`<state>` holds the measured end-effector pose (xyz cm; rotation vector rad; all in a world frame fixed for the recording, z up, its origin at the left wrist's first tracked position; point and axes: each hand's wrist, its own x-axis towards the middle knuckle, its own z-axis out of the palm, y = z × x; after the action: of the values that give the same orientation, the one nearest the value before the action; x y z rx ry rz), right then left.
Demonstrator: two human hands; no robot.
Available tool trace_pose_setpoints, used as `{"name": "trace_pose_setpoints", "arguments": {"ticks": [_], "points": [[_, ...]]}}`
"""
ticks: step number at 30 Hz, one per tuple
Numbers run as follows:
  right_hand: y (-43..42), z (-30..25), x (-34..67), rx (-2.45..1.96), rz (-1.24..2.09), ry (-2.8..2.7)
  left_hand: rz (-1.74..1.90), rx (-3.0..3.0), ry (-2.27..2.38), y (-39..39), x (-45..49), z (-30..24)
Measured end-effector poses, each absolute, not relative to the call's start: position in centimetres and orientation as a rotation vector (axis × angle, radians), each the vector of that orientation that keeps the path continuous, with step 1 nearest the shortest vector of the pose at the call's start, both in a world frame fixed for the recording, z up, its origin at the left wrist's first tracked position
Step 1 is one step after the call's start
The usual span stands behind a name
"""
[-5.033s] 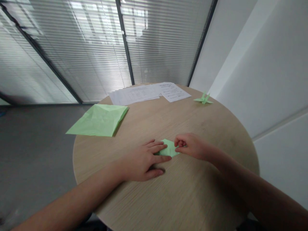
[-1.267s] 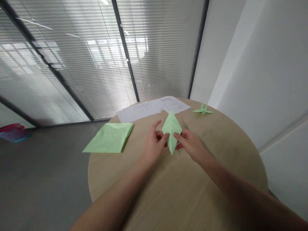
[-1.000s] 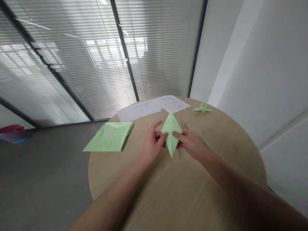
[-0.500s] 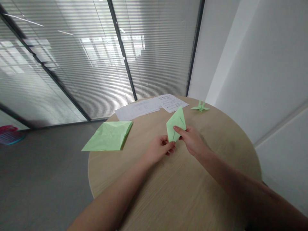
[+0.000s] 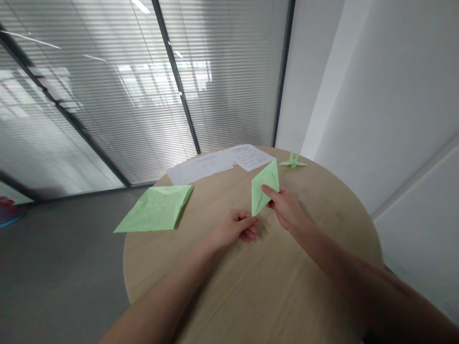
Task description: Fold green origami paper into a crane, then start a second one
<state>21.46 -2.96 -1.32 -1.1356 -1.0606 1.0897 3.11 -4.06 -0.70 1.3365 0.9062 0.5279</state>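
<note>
A light green folded paper (image 5: 261, 191), diamond-shaped with a slit down its face, is held up above the round table. My right hand (image 5: 285, 203) grips it by its right side, thumb on the front and the other fingers behind. At its bottom tip, my left hand (image 5: 238, 225) pinches the point between thumb and forefinger, with the other fingers curled below. Behind and to the right, a finished green paper crane (image 5: 293, 161) rests on the table.
The round wooden table (image 5: 229, 296) carries a larger creased green paper (image 5: 156, 209) at the left, overhanging the edge. White printed sheets (image 5: 201, 166) lie at the back. Window blinds (image 5: 229, 86) and a white wall (image 5: 394, 105) stand beyond. A basket (image 5: 10, 212) is on the floor, far left.
The left hand has slid slightly down to the very tip of the folded paper, gripping less of it. The right hand keeps its hold. The camera view has shifted a little.
</note>
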Motion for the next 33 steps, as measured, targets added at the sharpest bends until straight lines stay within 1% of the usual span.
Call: {"name": "trace_pose_setpoints", "arguments": {"ticks": [4, 5, 8, 10, 13, 17, 23, 27, 30, 33], "points": [[-3.0, -0.8, 21.5, -1.07, 1.056, -0.954, 0.549, 1.471, 0.927, -3.6, 2.0, 0.5], [-3.0, -0.7, 21.5, -1.058, 1.07, -0.963, 0.603, 1.5, 0.952, -3.4, 1.7, 0.8], [-3.2, -0.6, 21.4, -1.066, 1.167, -1.072, 0.978, 1.539, 1.028, -3.0, 1.1, 1.5], [-3.5, -0.8, 21.0, -1.101, 1.223, -1.187, 1.144, 1.553, 0.992, -2.9, 1.0, 1.6], [-4.0, -1.2, 20.3, -1.096, 1.256, -1.304, 1.131, 1.609, 0.913, -3.1, 1.3, 1.3], [-4.2, -1.9, 19.6, -1.069, 1.263, -1.373, 1.099, 1.627, 0.923, -3.3, 1.7, 0.7], [-4.3, -1.8, 19.1, -0.959, 1.312, -1.344, 1.135, 1.514, 0.993, -2.9, 1.6, 0.5], [-4.3, -1.6, 19.1, -0.936, 1.241, -1.232, 1.152, 1.502, 1.017, -2.8, 1.5, 0.5], [-4.2, -1.6, 19.4, -0.931, 1.15, -1.292, 1.145, 1.485, 1.014, -2.8, 1.6, 0.6], [-3.9, -1.7, 19.5, -0.936, 1.141, -1.336, 1.12, 1.484, 1.012, -2.8, 1.6, 0.6]]}}
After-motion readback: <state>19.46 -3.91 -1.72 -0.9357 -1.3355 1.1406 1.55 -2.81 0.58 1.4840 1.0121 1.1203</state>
